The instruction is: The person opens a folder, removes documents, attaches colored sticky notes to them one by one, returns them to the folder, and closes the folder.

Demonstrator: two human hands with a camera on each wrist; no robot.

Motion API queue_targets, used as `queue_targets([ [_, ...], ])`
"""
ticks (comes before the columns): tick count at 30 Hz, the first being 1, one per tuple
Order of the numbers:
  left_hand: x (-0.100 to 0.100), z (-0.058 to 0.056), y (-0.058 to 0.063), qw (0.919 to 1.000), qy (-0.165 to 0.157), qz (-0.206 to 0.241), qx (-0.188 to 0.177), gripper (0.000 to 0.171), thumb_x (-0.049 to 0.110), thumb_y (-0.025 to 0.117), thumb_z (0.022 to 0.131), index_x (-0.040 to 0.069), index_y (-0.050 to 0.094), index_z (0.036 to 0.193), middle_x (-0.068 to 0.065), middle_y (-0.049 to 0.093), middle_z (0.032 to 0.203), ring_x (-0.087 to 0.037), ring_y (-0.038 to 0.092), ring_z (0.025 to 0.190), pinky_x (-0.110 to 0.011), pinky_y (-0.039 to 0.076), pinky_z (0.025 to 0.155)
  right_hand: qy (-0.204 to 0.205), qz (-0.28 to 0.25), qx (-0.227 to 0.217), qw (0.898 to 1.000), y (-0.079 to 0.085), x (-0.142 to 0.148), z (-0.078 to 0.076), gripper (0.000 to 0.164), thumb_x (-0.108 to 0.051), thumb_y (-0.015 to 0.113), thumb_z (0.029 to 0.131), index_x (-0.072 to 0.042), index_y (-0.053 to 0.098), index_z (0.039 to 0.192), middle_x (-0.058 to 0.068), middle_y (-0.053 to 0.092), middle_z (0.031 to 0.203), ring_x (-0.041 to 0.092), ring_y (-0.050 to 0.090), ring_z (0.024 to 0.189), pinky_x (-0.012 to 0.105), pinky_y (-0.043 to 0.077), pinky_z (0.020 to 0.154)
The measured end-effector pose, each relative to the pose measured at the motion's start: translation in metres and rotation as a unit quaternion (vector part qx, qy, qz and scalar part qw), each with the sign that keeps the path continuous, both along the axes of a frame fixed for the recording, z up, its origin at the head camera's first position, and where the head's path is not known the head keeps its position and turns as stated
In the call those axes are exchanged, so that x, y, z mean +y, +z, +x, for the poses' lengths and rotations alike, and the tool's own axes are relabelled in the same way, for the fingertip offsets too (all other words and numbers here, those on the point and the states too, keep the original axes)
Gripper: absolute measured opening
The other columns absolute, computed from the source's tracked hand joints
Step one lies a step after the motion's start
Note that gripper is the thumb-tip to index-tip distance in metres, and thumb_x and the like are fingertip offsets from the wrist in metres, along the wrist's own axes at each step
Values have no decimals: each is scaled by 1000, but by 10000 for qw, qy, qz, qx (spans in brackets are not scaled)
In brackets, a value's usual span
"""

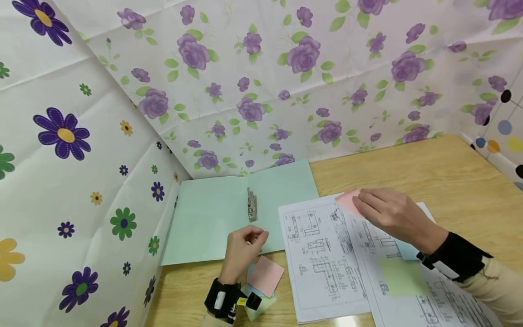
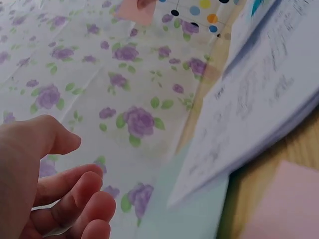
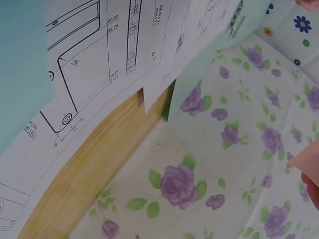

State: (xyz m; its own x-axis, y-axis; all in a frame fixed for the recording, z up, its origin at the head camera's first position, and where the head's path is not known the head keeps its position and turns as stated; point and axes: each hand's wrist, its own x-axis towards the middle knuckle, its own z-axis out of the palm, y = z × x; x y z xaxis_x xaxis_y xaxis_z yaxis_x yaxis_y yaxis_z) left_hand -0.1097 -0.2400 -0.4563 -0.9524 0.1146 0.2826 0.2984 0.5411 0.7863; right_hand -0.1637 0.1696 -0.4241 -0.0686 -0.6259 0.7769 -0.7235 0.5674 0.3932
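Pink paper [image 1: 346, 202] is poking out of the right hand [image 1: 386, 215], which is pinching it with its fingertips above the white drawing sheets [image 1: 327, 295]. That hand is reaching in from the side, with its knuckles facing up and its fingers pointing left. The left hand [image 1: 243, 250] is holding nothing. It is hovering by the near edge of the pale green folder [image 1: 208, 218], its fingers bending loosely. More notes [image 1: 266, 277] are lying in a pile on the wooden table [image 1: 184, 299], near the left hand.

The left wrist view is showing a gap between the left thumb and the fingers, which the head view is hiding. The right wrist view is showing numbers [image 3: 113, 22] on the sheets, which are looking too tiny to read in the head view. Only the head view is showing a green note [image 1: 404, 277] on those sheets.
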Motion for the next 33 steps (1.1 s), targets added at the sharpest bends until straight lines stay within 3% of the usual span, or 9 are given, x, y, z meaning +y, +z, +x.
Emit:
queue_targets([
  [5,23,-11,18,9992,-357,-68,151,11,14,75,109,11,85,112,-8,81,94,-5,68,73,-26,60,74,-65,122,-6,9999,-1,-6,4,42,-6,43,122,4,81,106,17,84,96,30,81,87,41,67,70],
  [12,66,-24,41,9948,-976,-112,261,14,17,75,109,7,85,111,-8,82,92,-3,69,71,-24,59,70,184,151,154,9996,-5,-22,7,42,-4,44,121,3,82,103,14,85,95,27,83,86,40,68,73],
  [20,112,-33,55,9840,-1497,-586,768,13,20,81,105,9,86,100,-7,84,92,-9,71,75,-16,56,73,305,226,143,9992,-11,-40,14,43,-5,43,122,1,82,104,10,83,95,23,81,87,34,68,74],
  [23,117,-33,56,9815,-1516,-709,930,10,15,80,105,8,86,99,-7,84,88,-14,73,75,-15,55,73,315,179,126,9993,-12,-42,15,44,-5,42,122,1,81,104,10,82,95,22,80,87,33,67,73],
  [29,117,-34,57,9814,-1550,-666,912,13,9,76,106,7,86,100,-8,85,88,-15,74,77,-17,56,75,247,138,71,9996,-11,-39,16,42,-5,43,122,0,81,106,10,81,96,22,80,88,33,67,74],
  [33,118,-34,56,9813,-1522,-764,892,12,9,76,107,6,86,101,-9,85,90,-18,75,79,-25,62,77,401,33,-27,9992,-11,-39,15,43,-7,42,123,0,81,106,10,82,97,23,81,88,34,67,73],
])
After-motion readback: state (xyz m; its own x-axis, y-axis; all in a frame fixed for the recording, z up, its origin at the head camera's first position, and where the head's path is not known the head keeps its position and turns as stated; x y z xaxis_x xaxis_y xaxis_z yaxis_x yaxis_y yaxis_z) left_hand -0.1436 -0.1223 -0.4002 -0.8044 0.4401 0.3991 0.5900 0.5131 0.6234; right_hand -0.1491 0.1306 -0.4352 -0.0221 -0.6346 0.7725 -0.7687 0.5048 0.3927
